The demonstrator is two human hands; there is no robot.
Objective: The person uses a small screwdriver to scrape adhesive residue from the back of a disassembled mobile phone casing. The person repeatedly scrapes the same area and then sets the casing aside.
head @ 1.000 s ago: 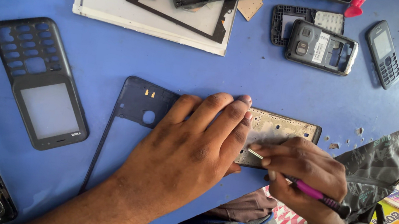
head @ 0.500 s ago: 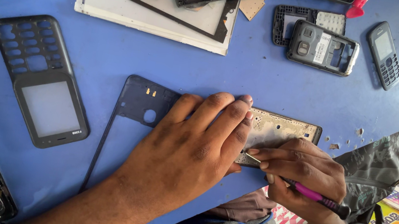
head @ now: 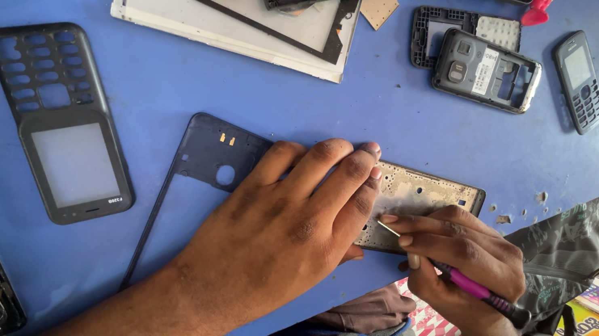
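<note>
While the left hand is lying flat, fingers together, on the phone frame, pinning it to the blue table, the right hand is pinching a pink screwdriver and touching its tip to the frame's metal plate just beside the left fingers. A black keypad cover is lying well apart to the left, and a grey phone shell and a small phone are sitting near the far edge.

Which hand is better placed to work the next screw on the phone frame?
Right. The right hand holds the pink screwdriver, tip on the phone frame; the left hand lies flat, pinning it.
</note>
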